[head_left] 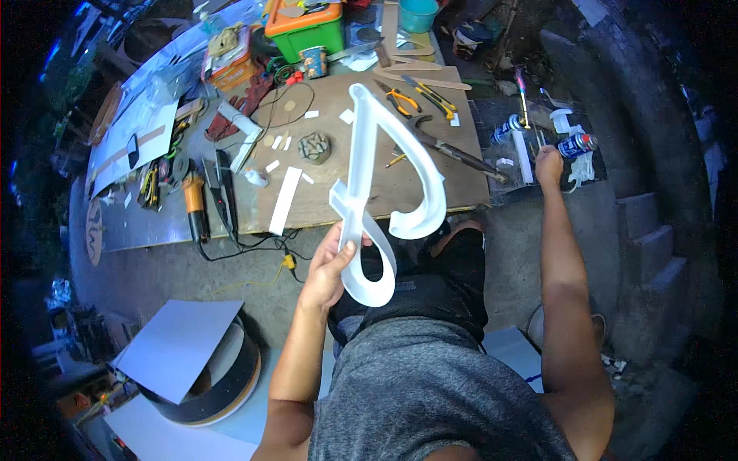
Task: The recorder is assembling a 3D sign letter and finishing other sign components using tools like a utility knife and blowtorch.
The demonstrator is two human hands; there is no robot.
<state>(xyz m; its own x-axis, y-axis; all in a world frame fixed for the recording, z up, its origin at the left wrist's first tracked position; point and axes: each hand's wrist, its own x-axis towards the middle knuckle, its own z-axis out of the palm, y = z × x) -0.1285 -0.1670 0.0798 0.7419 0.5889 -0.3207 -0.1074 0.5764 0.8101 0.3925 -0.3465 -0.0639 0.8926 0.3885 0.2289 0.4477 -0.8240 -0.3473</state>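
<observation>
My left hand (330,265) is closed round the lower part of a white hollow letter-like shape (361,165) with raised side walls and looping curves. The shape is held up over the near edge of the worktable. Far out to the right, my right hand (548,167) has its fingers closed beside a gas torch (524,107), whose upright brass-coloured tube glows at the tip. What those fingers grip is too small to make out. A blue gas canister (576,145) lies just right of that hand, and another canister (505,129) is to its left.
On the wooden worktable (323,196) lie orange-handled pliers (400,101), a hammer (461,156), a round patterned pot (314,147) and white strips (286,200). An orange-handled power tool (194,203) trails cables. A green-and-orange box (304,31) stands behind. Concrete steps (653,246) rise at right.
</observation>
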